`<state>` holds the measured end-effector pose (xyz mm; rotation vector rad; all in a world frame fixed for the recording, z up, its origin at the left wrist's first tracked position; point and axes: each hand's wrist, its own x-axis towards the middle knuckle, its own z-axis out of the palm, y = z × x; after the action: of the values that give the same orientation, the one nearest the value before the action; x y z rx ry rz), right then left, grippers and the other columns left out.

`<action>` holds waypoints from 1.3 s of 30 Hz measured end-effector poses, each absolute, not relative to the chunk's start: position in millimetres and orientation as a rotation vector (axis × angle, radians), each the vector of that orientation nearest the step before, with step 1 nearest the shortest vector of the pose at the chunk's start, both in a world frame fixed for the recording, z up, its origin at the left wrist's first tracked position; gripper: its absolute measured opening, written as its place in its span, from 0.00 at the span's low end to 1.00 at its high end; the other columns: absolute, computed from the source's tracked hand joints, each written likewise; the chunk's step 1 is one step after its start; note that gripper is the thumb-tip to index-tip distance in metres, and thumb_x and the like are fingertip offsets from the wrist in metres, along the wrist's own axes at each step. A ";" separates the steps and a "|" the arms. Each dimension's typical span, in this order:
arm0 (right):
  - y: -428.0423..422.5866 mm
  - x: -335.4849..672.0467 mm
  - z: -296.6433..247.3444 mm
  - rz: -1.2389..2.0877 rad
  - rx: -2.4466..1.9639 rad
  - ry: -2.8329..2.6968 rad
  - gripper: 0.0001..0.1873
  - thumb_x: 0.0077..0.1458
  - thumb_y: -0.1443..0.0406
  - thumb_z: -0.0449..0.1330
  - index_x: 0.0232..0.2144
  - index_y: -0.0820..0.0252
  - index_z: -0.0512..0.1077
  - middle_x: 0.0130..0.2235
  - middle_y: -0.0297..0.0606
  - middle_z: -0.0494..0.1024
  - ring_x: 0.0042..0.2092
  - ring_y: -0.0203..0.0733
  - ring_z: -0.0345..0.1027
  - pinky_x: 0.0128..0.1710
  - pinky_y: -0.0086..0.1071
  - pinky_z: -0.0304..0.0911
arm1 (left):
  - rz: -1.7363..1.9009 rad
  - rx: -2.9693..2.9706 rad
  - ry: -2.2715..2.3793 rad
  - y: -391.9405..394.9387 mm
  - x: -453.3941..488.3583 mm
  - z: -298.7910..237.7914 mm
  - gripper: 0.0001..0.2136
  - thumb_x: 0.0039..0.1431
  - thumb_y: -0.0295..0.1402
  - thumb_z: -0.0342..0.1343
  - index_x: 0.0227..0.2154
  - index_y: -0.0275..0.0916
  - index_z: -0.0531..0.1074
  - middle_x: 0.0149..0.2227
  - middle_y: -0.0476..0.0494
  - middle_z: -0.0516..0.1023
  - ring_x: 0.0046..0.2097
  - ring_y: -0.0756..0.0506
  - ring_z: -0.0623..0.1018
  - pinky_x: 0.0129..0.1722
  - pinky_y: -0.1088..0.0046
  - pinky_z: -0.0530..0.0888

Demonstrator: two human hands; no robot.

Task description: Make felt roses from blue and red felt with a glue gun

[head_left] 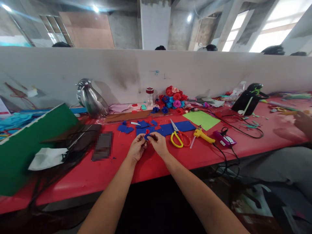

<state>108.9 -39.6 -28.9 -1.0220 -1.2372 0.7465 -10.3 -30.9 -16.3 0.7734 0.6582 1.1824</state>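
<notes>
Between my left hand (pixel 138 146) and my right hand (pixel 158 143) is a small blue paper flower piece (pixel 147 136) with a red tip at its top. The fingers of both hands pinch it from either side, above the red table. Just behind them lies a blue paper strip (pixel 186 125). Scissors (pixel 177 135) with one yellow and one red handle rest partly on that strip, right of my hands. A yellow glue gun (pixel 204 135) lies farther right, a clear stick near it. Cut blue pieces (pixel 125 128) are scattered to the left.
Finished paper flowers (pixel 174 97) are heaped by the wall beside a glass jar (pixel 150 97). A steel jug (pixel 92 99) and dark phone (pixel 102 146) stand and lie left. Right are green paper (pixel 202 120), a purple power block (pixel 224 139), cords and another person's hand (pixel 303 122).
</notes>
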 end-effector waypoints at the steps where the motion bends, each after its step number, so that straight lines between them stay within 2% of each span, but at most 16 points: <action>1: -40.3 109.2 -29.1 0.721 -1.030 -1.244 0.08 0.47 0.58 0.61 0.26 0.57 0.71 0.26 0.33 0.74 0.29 0.38 0.66 0.32 0.31 0.64 | 1.178 0.777 0.664 -31.1 -10.4 -16.2 0.14 0.37 0.29 0.69 0.27 0.36 0.70 0.21 0.53 0.69 0.19 0.57 0.64 0.18 0.83 0.59; 11: -40.4 111.3 -31.5 0.601 -1.092 -1.258 0.09 0.49 0.57 0.61 0.26 0.56 0.71 0.28 0.35 0.75 0.31 0.39 0.66 0.35 0.33 0.64 | 1.159 0.796 0.700 -34.8 -11.0 -13.0 0.11 0.39 0.28 0.67 0.27 0.36 0.71 0.21 0.50 0.72 0.20 0.56 0.65 0.18 0.83 0.60; 16: -38.2 110.5 -33.7 0.654 -1.093 -1.237 0.10 0.48 0.56 0.60 0.27 0.56 0.71 0.29 0.36 0.76 0.31 0.40 0.67 0.36 0.33 0.65 | 1.203 0.755 0.708 -34.3 -13.1 -10.8 0.12 0.42 0.33 0.67 0.28 0.37 0.71 0.20 0.55 0.68 0.18 0.57 0.61 0.17 0.83 0.59; 19: -36.2 109.5 -35.8 0.721 -1.079 -1.230 0.10 0.46 0.56 0.60 0.25 0.56 0.70 0.27 0.34 0.76 0.29 0.39 0.67 0.33 0.32 0.65 | 1.214 0.746 0.729 -33.8 -12.8 -12.1 0.14 0.39 0.31 0.69 0.29 0.37 0.73 0.17 0.58 0.64 0.17 0.58 0.57 0.17 0.83 0.57; 23: -33.4 109.1 -37.3 0.805 -1.044 -1.201 0.09 0.44 0.58 0.60 0.27 0.57 0.70 0.27 0.33 0.75 0.27 0.37 0.66 0.30 0.31 0.65 | 1.232 0.746 0.767 -33.2 -10.3 -14.9 0.15 0.33 0.29 0.71 0.25 0.35 0.72 0.16 0.58 0.64 0.16 0.60 0.56 0.16 0.84 0.55; 31: -30.5 116.3 -35.4 0.968 -1.001 -1.106 0.12 0.48 0.55 0.57 0.31 0.57 0.70 0.23 0.30 0.70 0.23 0.34 0.62 0.24 0.28 0.61 | 1.272 0.741 0.783 -34.0 -9.2 -13.6 0.14 0.35 0.29 0.71 0.24 0.35 0.71 0.16 0.59 0.64 0.16 0.60 0.57 0.17 0.83 0.56; 34: -31.8 116.4 -34.2 1.030 -0.999 -1.103 0.13 0.46 0.55 0.58 0.30 0.57 0.70 0.22 0.30 0.70 0.22 0.34 0.62 0.22 0.28 0.60 | 1.287 0.733 0.782 -34.1 -9.5 -13.7 0.14 0.35 0.29 0.71 0.23 0.35 0.70 0.17 0.59 0.64 0.16 0.60 0.57 0.17 0.83 0.56; 39: -33.8 113.0 -32.2 1.073 -1.006 -1.129 0.08 0.41 0.59 0.61 0.24 0.57 0.69 0.22 0.28 0.70 0.23 0.33 0.62 0.25 0.28 0.62 | 1.292 0.714 0.796 -32.5 -10.6 -15.3 0.15 0.35 0.31 0.71 0.23 0.35 0.70 0.16 0.60 0.61 0.17 0.60 0.57 0.17 0.83 0.57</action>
<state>113.0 -33.8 -32.2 -1.0057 -1.1290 1.0729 -10.6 -32.5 -15.3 0.7144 0.7963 1.2920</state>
